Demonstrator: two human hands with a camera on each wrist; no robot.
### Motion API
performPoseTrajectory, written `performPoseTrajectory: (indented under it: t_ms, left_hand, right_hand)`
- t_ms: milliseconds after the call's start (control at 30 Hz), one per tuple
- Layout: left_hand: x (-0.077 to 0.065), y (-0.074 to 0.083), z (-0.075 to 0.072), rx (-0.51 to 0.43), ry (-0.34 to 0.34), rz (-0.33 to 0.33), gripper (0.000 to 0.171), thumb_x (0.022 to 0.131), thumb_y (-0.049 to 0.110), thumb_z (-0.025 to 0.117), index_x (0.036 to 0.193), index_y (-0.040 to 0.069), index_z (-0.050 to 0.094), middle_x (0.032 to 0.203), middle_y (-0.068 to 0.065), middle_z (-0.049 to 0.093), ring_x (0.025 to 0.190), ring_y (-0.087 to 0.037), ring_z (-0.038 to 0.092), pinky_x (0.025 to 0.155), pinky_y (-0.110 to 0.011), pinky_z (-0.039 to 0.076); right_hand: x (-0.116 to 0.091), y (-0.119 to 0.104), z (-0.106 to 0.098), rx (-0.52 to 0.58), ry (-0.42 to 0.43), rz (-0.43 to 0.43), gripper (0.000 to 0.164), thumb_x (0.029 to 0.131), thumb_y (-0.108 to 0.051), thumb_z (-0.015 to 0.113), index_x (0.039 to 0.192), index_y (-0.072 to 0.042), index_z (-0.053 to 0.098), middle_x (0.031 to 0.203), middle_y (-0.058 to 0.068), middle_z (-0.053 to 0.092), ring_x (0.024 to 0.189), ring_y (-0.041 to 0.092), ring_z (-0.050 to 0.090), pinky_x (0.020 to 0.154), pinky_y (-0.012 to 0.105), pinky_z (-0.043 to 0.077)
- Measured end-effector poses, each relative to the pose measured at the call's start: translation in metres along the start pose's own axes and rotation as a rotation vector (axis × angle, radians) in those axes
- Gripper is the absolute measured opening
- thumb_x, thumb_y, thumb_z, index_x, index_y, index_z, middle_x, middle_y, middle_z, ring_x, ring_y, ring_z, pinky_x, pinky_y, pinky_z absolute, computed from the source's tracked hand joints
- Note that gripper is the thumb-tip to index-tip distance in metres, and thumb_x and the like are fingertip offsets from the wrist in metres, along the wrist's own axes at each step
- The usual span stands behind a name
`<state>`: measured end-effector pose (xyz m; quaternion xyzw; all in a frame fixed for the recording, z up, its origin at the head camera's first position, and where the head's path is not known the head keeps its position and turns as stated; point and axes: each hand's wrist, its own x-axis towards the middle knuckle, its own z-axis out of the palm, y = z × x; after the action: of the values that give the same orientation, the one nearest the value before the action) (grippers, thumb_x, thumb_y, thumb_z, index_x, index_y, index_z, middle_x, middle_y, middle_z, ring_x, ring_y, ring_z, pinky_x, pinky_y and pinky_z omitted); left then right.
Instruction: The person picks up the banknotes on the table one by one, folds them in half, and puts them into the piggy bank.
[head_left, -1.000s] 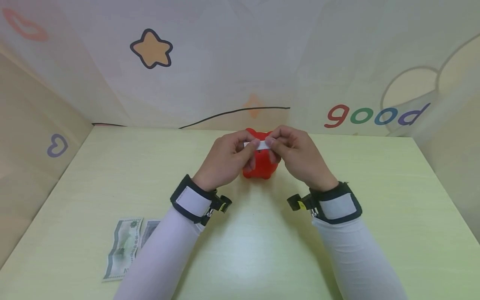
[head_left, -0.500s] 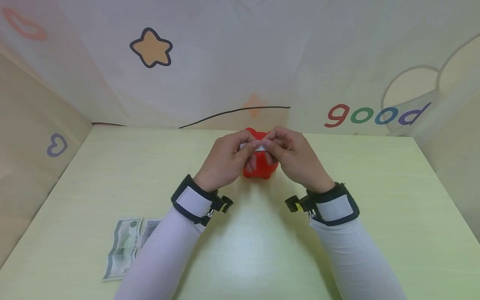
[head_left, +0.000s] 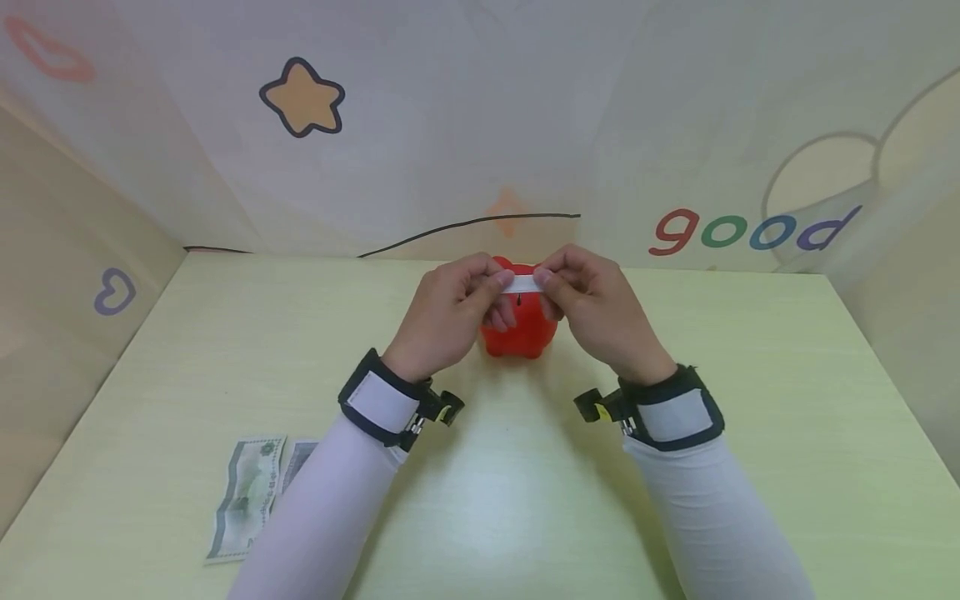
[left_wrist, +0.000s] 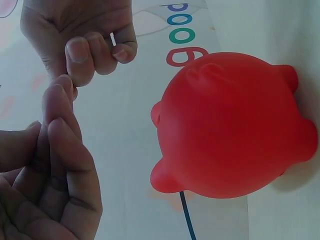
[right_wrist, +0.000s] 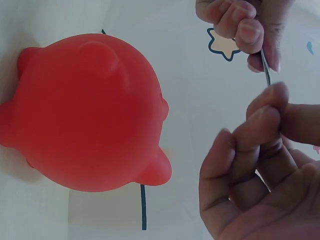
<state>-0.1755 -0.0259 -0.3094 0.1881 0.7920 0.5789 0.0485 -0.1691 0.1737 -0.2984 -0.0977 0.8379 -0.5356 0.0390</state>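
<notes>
A pale, narrow folded paper strip [head_left: 522,284] stretches between my two hands over the red piggy bank [head_left: 522,333]. My left hand [head_left: 450,312] pinches the strip's left end between thumb and fingers. At the other end, my right hand [head_left: 603,317] pinches it the same way. In the right wrist view the strip [right_wrist: 266,70] appears edge-on as a thin line. The piggy bank stands upright near the back of the table, with a short dark slot visible on top just below the strip in the head view. Its rounded red body [left_wrist: 230,125] is apart from the fingers in the left wrist view.
Two banknotes lie at the front left of the table: a greenish one [head_left: 246,500] and a greyish one [head_left: 300,457] partly covered by the left sleeve. A printed cloth backdrop [head_left: 465,125] rises behind the table's back edge.
The hands came together at the middle of the strip, then spread apart again, so more of it shows now. The slot of the piggy bank has come into sight below it.
</notes>
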Motion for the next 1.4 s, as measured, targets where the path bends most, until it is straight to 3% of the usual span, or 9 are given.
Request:
performPoseTrajectory:
  t_ms: [200, 300, 467, 633, 933, 1033, 1167, 1267, 1400]
  left_hand:
    - [-0.001, 0.002, -0.001, -0.008, 0.028, 0.025, 0.02, 0.107, 0.018, 0.058, 0.103, -0.001, 0.065, 0.077, -0.009, 0.07, 0.073, -0.025, 0.066, 0.076, -0.055, 0.059]
    - [0.0, -0.001, 0.001, -0.024, 0.035, 0.024, 0.02, 0.107, 0.019, 0.058, 0.102, 0.001, 0.064, 0.078, -0.009, 0.07, 0.073, -0.024, 0.066, 0.075, -0.047, 0.06]
    - [0.002, -0.004, 0.003, -0.053, 0.036, 0.025, 0.015, 0.107, 0.021, 0.058, 0.109, 0.007, 0.064, 0.081, -0.008, 0.072, 0.077, -0.023, 0.069, 0.076, -0.034, 0.061]
    - [0.003, -0.004, 0.003, -0.051, 0.04, 0.033, 0.018, 0.109, 0.019, 0.054, 0.117, 0.007, 0.062, 0.091, -0.009, 0.073, 0.083, -0.023, 0.069, 0.083, -0.04, 0.061]
    - [0.004, -0.007, 0.002, 0.153, 0.113, -0.031, 0.033, 0.102, 0.025, 0.065, 0.132, 0.014, 0.06, 0.129, -0.004, 0.065, 0.115, -0.022, 0.061, 0.094, -0.041, 0.056]
    - [0.007, -0.012, 0.004, 0.263, 0.093, -0.081, 0.051, 0.096, 0.029, 0.074, 0.142, 0.018, 0.056, 0.142, -0.007, 0.057, 0.128, -0.026, 0.054, 0.096, -0.045, 0.057]
    - [0.016, -0.018, 0.01, 0.364, 0.0, -0.19, 0.077, 0.088, 0.038, 0.08, 0.155, 0.029, 0.044, 0.157, -0.011, 0.041, 0.139, -0.032, 0.044, 0.096, -0.05, 0.059]
    - [0.024, -0.023, 0.015, 0.397, -0.072, -0.258, 0.088, 0.085, 0.041, 0.082, 0.159, 0.035, 0.037, 0.16, -0.013, 0.036, 0.138, -0.033, 0.046, 0.093, -0.049, 0.06]
    - [0.031, -0.029, 0.019, 0.422, -0.12, -0.285, 0.092, 0.084, 0.041, 0.084, 0.161, 0.034, 0.034, 0.157, -0.013, 0.04, 0.132, -0.032, 0.051, 0.092, -0.047, 0.06]
  right_hand:
    - [0.001, 0.001, 0.0, 0.017, -0.021, -0.003, 0.021, 0.106, -0.024, 0.059, 0.12, -0.008, 0.063, 0.098, 0.013, 0.068, 0.09, 0.028, 0.067, 0.087, 0.036, 0.06]
    - [0.001, 0.002, 0.001, 0.025, -0.027, -0.017, 0.021, 0.106, -0.023, 0.06, 0.12, -0.008, 0.064, 0.101, 0.013, 0.071, 0.092, 0.027, 0.069, 0.09, 0.037, 0.06]
    - [0.001, 0.002, 0.002, 0.02, -0.002, -0.058, 0.018, 0.105, -0.021, 0.061, 0.115, -0.006, 0.064, 0.095, 0.013, 0.072, 0.088, 0.026, 0.07, 0.087, 0.035, 0.061]
    - [0.001, 0.0, 0.001, 0.029, 0.056, -0.06, 0.018, 0.104, -0.019, 0.062, 0.116, -0.005, 0.065, 0.092, 0.014, 0.072, 0.085, 0.025, 0.07, 0.081, 0.026, 0.06]
    - [-0.002, -0.002, -0.008, 0.095, 0.189, -0.014, 0.025, 0.104, -0.022, 0.063, 0.121, -0.004, 0.063, 0.09, 0.009, 0.07, 0.084, 0.022, 0.069, 0.081, 0.022, 0.06]
    - [-0.001, -0.001, -0.009, 0.101, 0.203, -0.016, 0.026, 0.104, -0.023, 0.063, 0.122, -0.004, 0.063, 0.091, 0.009, 0.07, 0.083, 0.022, 0.068, 0.081, 0.022, 0.06]
    - [-0.001, -0.001, -0.009, 0.097, 0.22, -0.018, 0.026, 0.104, -0.022, 0.063, 0.123, -0.004, 0.063, 0.09, 0.008, 0.07, 0.083, 0.022, 0.068, 0.081, 0.022, 0.06]
    - [0.0, 0.0, -0.01, 0.105, 0.224, -0.018, 0.025, 0.104, -0.021, 0.063, 0.122, -0.004, 0.063, 0.089, 0.007, 0.07, 0.081, 0.022, 0.067, 0.081, 0.021, 0.06]
    - [0.0, 0.0, -0.01, 0.13, 0.212, -0.02, 0.023, 0.104, -0.02, 0.062, 0.121, -0.003, 0.062, 0.088, 0.006, 0.069, 0.081, 0.02, 0.067, 0.08, 0.022, 0.06]
